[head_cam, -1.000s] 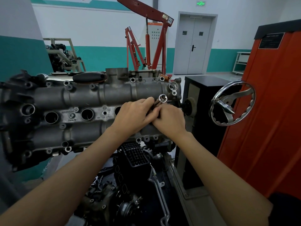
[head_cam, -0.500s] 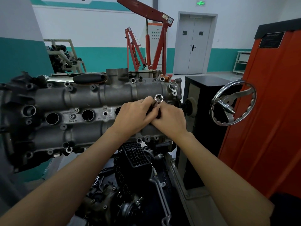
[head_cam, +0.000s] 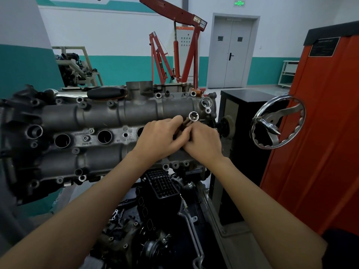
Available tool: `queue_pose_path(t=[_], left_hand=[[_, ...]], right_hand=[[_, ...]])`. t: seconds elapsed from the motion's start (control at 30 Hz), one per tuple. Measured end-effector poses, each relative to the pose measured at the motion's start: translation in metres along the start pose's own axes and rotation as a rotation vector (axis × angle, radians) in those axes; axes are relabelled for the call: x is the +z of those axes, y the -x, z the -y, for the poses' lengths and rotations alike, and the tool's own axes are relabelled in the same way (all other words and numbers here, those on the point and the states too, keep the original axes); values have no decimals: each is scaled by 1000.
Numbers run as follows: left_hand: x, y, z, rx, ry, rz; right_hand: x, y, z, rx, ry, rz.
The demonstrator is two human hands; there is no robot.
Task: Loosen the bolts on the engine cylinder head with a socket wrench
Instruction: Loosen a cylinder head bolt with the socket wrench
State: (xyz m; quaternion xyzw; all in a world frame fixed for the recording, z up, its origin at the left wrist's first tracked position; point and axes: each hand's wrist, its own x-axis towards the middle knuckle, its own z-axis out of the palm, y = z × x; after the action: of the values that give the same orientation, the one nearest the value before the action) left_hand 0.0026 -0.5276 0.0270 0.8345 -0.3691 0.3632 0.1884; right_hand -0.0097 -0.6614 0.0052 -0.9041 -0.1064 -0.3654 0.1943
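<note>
— Room at the edges?
— Tight: left hand [head_cam: 159, 137] and right hand [head_cam: 205, 145] both gripping socket wrench [head_cam: 191, 118] over cast grey cylinder head [head_cam: 116, 115], near its right end.
— Textures?
— Shiny round socket; chrome handwheel [head_cam: 278, 122] just beyond.

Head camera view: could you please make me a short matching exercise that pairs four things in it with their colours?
Things:
1. engine hoist
2. handwheel
3. double door
4. socket, held between left hand and right hand

Colours:
A. grey
B. shiny silver, open end facing the camera
C. red
D. chrome with spokes

Pairs: 1-C, 2-D, 3-A, 4-B
</note>
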Motion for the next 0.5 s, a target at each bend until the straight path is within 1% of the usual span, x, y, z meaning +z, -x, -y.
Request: queue_pose_path(t=[0.07,0.23,0.5], left_hand=[[-1,-1,-1,-4,1,5],[0,-2,-2,-4,-13,18],[2,0,2,0,-17,-2]], right_hand=[[1,-1,-1,15,16,17],[2,0,-2,10,21,-23],[0,4,3,-82,-27,-176]])
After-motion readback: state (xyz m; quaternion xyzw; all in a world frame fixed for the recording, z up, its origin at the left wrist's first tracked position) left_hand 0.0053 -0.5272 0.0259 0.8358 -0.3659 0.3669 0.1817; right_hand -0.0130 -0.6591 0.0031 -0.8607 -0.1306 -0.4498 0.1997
